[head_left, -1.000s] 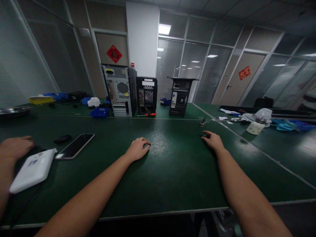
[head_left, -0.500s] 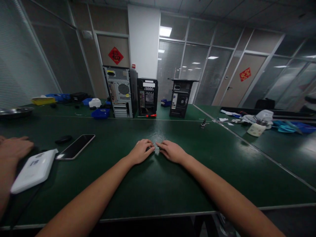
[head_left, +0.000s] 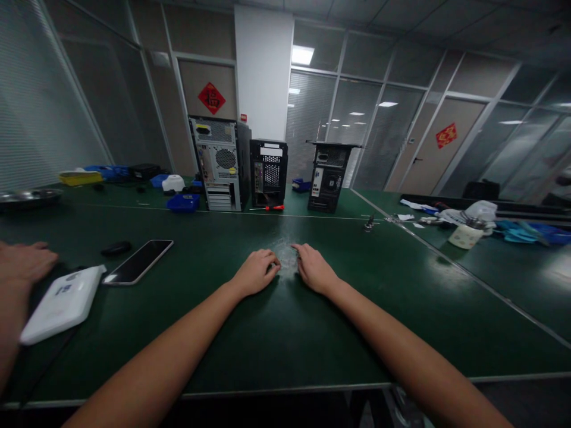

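Item: small dark part, mostly hidden under the left hand [head_left: 257, 272], on the green tabletop [head_left: 285, 333] near its centre line. Too covered to identify.

Left hand: palm down, fingers [head_left: 271, 266] curled loosely over the part; whether they pinch it or merely rest on it cannot be told.

Right hand [head_left: 314, 270]: at 3 o'clock of the left, palm down, fingers narrow and flat, holding nothing visible, tips just beside the left fingertips over a scuffed pale patch.

Handling (judged): light, rigid, small; likely to slide on the smooth mat. Best taken by a fingertip pinch at its edges.

Surroundings: phone [head_left: 138, 261] at 9 o'clock of the hands, white device [head_left: 62, 302] farther at 8 o'clock, with another person's hand [head_left: 24, 261] near it. Three computer cases at 12 o'clock: grey [head_left: 218, 162], black [head_left: 268, 171], black [head_left: 328, 176]. Red-handled screwdriver [head_left: 270, 207] before them. Blue bin [head_left: 183, 203] at 11 o'clock.
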Tool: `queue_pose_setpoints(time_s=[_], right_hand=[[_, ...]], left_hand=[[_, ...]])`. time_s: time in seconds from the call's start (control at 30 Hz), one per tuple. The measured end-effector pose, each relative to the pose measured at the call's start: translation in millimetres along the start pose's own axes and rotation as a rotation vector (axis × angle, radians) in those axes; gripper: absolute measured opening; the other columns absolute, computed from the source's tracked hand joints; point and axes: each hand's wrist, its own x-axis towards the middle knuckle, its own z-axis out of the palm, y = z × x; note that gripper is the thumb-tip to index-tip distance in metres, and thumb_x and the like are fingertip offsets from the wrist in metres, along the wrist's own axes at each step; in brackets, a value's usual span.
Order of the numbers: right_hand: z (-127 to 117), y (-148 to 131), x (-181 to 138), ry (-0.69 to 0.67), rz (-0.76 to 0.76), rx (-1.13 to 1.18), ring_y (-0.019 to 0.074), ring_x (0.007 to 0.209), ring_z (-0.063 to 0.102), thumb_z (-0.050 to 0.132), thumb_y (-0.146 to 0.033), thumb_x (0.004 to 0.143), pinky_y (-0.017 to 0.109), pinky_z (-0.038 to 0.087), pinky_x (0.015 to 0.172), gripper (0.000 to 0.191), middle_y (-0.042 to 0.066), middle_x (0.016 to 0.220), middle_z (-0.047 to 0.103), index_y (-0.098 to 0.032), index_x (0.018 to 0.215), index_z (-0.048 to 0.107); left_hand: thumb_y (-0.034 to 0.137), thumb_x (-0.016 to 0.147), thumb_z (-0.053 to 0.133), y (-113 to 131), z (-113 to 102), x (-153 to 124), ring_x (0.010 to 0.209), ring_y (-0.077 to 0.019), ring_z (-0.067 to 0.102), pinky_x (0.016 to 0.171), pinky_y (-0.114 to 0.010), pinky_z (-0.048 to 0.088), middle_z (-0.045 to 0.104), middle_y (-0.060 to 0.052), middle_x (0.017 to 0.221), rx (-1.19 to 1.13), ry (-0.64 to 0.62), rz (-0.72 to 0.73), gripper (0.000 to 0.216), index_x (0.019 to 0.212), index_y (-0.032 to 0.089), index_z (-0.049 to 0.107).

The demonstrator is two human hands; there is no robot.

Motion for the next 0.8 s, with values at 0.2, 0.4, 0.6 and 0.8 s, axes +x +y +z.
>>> queue_pose_setpoints(time_s=[0.2,0.4,0.6,0.8], right_hand=[[-7.7,-10.2,-1.9,-0.01,-0.093,0.035,0.0267,0.107,0.052,0.053,-0.021,0.089,0.041,0.042,0.094,0.032,0.012,0.112,0.059,-0.017,0.121,0.05],[0.1,-23.9,-0.5,-0.094,-0.206,-0.099,0.0267,0.097,0.053,0.046,-0.034,0.1,0.043,0.04,0.092,0.019,0.011,0.102,0.062,-0.018,0.108,0.054],[-6.7,-11.7,2.4,-0.056,-0.167,-0.077,0.0241,0.096,0.055,0.042,-0.032,0.102,0.04,0.038,0.094,0.017,0.009,0.1,0.064,-0.021,0.105,0.054],[-19.8,74.9,-11.1,0.116,0.272,-0.009,0.0236,0.091,0.059,0.036,-0.033,0.102,0.038,0.041,0.087,0.021,0.01,0.099,0.065,-0.02,0.106,0.051]], left_hand=[[0.033,0.093,0.059,-0.7,4.3,0.1,0.108,-0.0241,0.058,0.097,-0.039,0.044,0.067,-0.006,0.11,-0.06,-0.019,0.046,0.018,0.1,0.025,0.074],[0.038,0.098,0.053,7.8,1.1,1.2,0.109,-0.0241,0.057,0.102,-0.04,0.042,0.067,-0.006,0.112,-0.093,-0.041,0.085,0.027,0.098,0.025,0.077],[0.042,0.101,0.047,4.7,-0.3,0.2,0.108,-0.0231,0.059,0.099,-0.039,0.042,0.069,-0.006,0.111,-0.099,-0.032,0.084,0.035,0.099,0.024,0.077],[0.039,0.099,0.05,-9.0,2.7,-0.4,0.104,-0.023,0.06,0.096,-0.038,0.045,0.069,-0.007,0.108,-0.065,-0.026,0.035,0.031,0.099,0.022,0.076]])
